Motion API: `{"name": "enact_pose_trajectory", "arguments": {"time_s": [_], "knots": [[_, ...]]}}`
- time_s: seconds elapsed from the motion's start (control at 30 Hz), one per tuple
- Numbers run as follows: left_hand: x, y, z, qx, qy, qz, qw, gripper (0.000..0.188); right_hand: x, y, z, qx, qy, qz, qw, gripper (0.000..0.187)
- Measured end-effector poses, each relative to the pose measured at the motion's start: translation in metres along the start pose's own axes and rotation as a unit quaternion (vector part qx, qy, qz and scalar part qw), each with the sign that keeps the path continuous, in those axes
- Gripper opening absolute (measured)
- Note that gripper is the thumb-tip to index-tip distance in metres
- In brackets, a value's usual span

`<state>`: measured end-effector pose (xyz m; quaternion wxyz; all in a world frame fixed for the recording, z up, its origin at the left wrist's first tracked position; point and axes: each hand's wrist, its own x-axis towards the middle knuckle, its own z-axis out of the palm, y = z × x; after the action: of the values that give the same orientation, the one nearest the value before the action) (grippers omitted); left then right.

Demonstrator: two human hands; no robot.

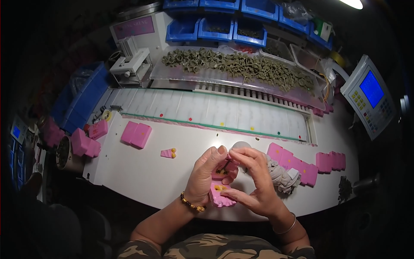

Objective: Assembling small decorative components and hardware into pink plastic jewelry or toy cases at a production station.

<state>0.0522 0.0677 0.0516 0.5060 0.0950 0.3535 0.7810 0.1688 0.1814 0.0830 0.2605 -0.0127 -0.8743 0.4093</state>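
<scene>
Near the table's front edge, a pink two-part mould (221, 201) is spread apart between my hands. Its inner faces carry yellow spots, and some dark green stuff shows in the upper part. My left hand (204, 175) is closed round the mould's left side, thumb pointing up. From the right, my right hand (260, 183) grips it, thumb on the lower part and fingers at the upper part's top. What the right fingertips touch is partly hidden. On the table to the left lies a pink wedge (165, 153) with two yellow knobs.
Pink blocks (136, 134) stand left, and another pink row (293, 163) is right beside a crumpled cloth (282, 178). Behind runs a white conveyor belt (181, 107). Beyond sit a clear tray (161, 74) of small green pieces and blue bins (182, 29). A control panel (370, 97) overhangs the right.
</scene>
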Motion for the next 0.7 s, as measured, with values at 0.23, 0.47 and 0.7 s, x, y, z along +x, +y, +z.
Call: {"name": "enact_pose_trajectory", "arguments": {"time_s": [0.23,0.47,0.7], "knots": [[0.001,-0.003,0.005,-0.009,0.054,0.026,0.998,0.028,0.004,0.000,0.002,-0.096,0.040,-0.044,0.994,0.032],[0.000,-0.007,0.003,0.002,0.056,0.069,0.996,0.031,0.006,-0.002,0.007,-0.107,0.041,-0.078,0.990,0.024],[0.005,0.008,0.001,0.043,0.101,0.075,0.991,0.034,0.013,0.000,-0.016,0.000,0.088,0.010,0.996,0.016]]}}
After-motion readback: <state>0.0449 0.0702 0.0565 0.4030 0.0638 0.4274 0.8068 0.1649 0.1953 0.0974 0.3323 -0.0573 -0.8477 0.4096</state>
